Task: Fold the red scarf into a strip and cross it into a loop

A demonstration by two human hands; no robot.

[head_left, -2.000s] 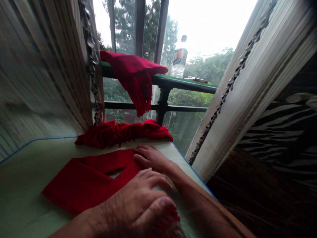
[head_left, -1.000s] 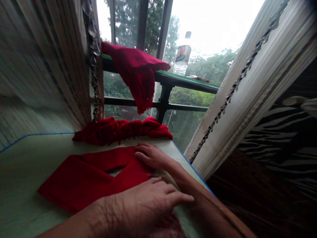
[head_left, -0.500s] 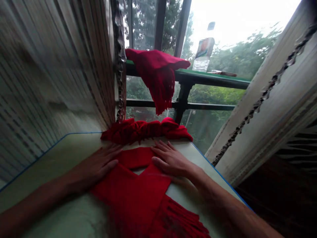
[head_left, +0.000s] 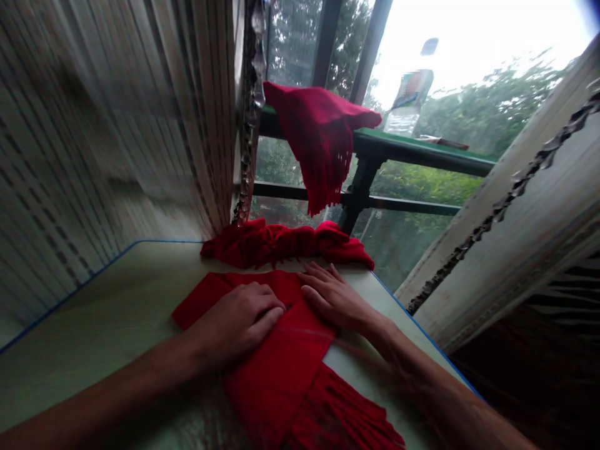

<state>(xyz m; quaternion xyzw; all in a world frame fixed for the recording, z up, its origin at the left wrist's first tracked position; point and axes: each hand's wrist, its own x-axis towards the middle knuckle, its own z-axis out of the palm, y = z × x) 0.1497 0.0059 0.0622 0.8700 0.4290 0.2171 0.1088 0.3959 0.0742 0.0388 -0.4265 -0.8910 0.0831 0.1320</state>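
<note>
A red fringed scarf (head_left: 290, 369) lies folded and crossed on the pale tabletop. My left hand (head_left: 246, 315) is over its middle, with fingers curled down on the cloth and the thumb alongside; the fingertips are hidden. To the left of that hand a flat band of the scarf juts out. My right hand (head_left: 332, 297) rests flat on the scarf's upper right part, its fingers stretched out. Toward the bottom right the loose fringe spreads over the table.
Bunched red cloth (head_left: 290, 244) lies along the table's far edge. Another red fringed cloth (head_left: 319, 125) hangs over the green window ledge, beside a clear bottle (head_left: 407, 106). Curtains (head_left: 140, 125) flank the window. The table (head_left: 117, 294) has a blue rim.
My left hand has moved right from the scarf's left edge to its middle, and its fingers have curled. The scarf's left side is rearranged, narrowing the central gap. My right hand stays on the scarf.
</note>
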